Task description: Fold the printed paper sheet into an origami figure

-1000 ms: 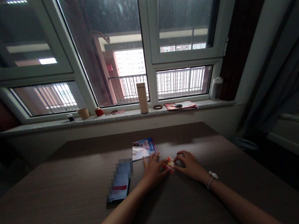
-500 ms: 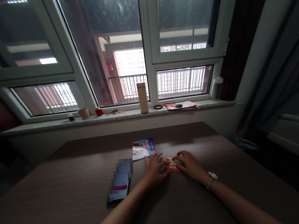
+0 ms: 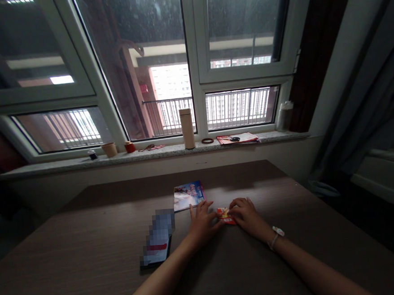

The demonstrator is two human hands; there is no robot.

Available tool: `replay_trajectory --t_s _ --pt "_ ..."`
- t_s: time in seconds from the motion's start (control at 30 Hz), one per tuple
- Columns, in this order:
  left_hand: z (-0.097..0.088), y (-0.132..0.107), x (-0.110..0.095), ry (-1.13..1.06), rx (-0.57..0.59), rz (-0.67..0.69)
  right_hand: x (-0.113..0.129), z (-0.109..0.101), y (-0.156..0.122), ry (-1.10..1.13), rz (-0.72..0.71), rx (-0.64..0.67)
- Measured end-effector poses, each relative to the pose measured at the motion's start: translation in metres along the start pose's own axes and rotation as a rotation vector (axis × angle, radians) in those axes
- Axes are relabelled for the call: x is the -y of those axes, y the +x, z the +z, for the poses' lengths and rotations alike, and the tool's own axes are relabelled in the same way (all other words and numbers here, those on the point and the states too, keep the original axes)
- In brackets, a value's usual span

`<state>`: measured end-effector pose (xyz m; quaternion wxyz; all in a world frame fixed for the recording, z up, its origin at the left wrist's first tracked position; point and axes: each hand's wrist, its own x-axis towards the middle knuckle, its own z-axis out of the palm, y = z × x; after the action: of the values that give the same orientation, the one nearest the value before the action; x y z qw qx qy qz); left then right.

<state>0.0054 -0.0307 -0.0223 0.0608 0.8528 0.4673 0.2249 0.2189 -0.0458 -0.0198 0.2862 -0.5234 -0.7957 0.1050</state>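
On the brown table lies a small red printed paper (image 3: 226, 217) with yellow and white markings, between my two hands. My left hand (image 3: 203, 222) rests at its left edge, fingers spread and the thumb touching its lower left side. At the opposite edge, my right hand (image 3: 247, 216) has its thumb and fingertips closed on the paper; those fingers cover its right end. A booklet (image 3: 188, 196) with a blue and white cover lies just beyond my left fingers. Left of my forearm is a phone-like slab (image 3: 159, 238), its face blurred by pixels.
The table (image 3: 82, 236) stands against a wall below a granite sill (image 3: 160, 152). A beige flask (image 3: 187, 129), a paper cup (image 3: 109, 150), a red spool (image 3: 130, 147), a dark bracelet (image 3: 208, 141), scissors on red papers (image 3: 246, 138) and a clear bottle (image 3: 285, 116) stand or lie along it.
My right hand has shifted slightly left over the paper, its fingers drawn closer together. The paper's lower edge now looks curved. My left hand is nearly still.
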Motion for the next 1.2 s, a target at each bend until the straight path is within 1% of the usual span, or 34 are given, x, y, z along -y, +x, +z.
replay_trajectory --t_s 0.2,0.4,0.47,0.6,0.73,0.9,0.97,1.07,1.2 --pt "0.001 0.001 0.0 0.006 -0.043 -0.016 0.009 -0.009 -0.002 0.07 -0.022 0.042" --pt "-0.001 0.002 -0.001 -0.003 -0.046 -0.006 0.006 -0.01 -0.002 0.101 -0.009 0.074" --pt "-0.001 0.002 -0.001 0.004 -0.032 -0.017 0.004 -0.009 -0.001 0.103 -0.014 0.084" --pt "-0.002 0.001 -0.001 0.013 0.032 -0.014 -0.001 -0.008 0.0 0.083 -0.014 0.092" --pt "-0.003 0.0 -0.002 0.005 0.063 0.011 -0.006 -0.006 0.001 0.035 0.023 0.034" --pt "-0.007 -0.001 -0.003 -0.035 0.106 0.047 -0.014 -0.003 0.001 -0.026 0.15 -0.093" --pt "-0.007 -0.002 -0.003 -0.055 0.126 0.057 -0.016 -0.003 0.002 -0.032 0.193 -0.123" --pt "-0.008 -0.002 -0.004 -0.059 0.133 0.059 -0.018 -0.003 0.002 -0.025 0.227 -0.116" --pt "-0.009 -0.002 -0.006 -0.026 0.108 0.077 -0.019 -0.002 0.004 0.009 0.239 -0.109"
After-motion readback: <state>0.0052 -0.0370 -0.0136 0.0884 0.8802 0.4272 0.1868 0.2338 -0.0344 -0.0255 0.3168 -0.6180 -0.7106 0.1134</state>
